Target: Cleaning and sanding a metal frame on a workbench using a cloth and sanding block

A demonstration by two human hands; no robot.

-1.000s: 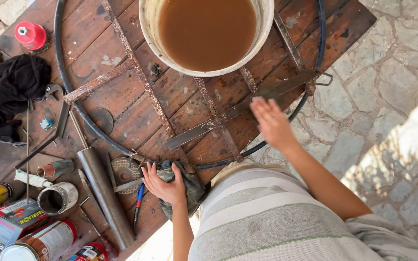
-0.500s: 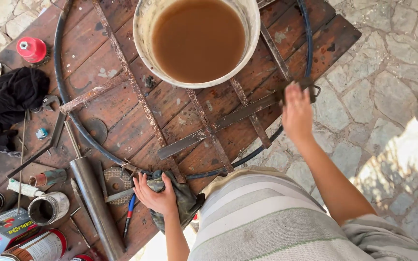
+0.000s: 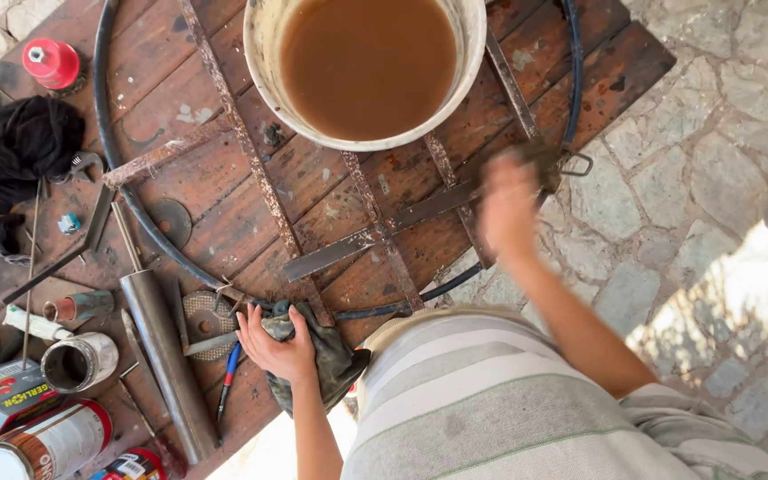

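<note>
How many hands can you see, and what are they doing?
2. The left hand presses on a dark rag at the near edge of the wooden table. The right hand, blurred, reaches out by the black hose near the bucket.

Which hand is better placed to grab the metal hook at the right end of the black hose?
Right. The right hand is blurred but lies just beside the metal hook at the hose's right end. The left hand rests on the grey rag at the near edge, much farther off.

floor: grey stone paving | worn wooden board | strong sunlight
</note>
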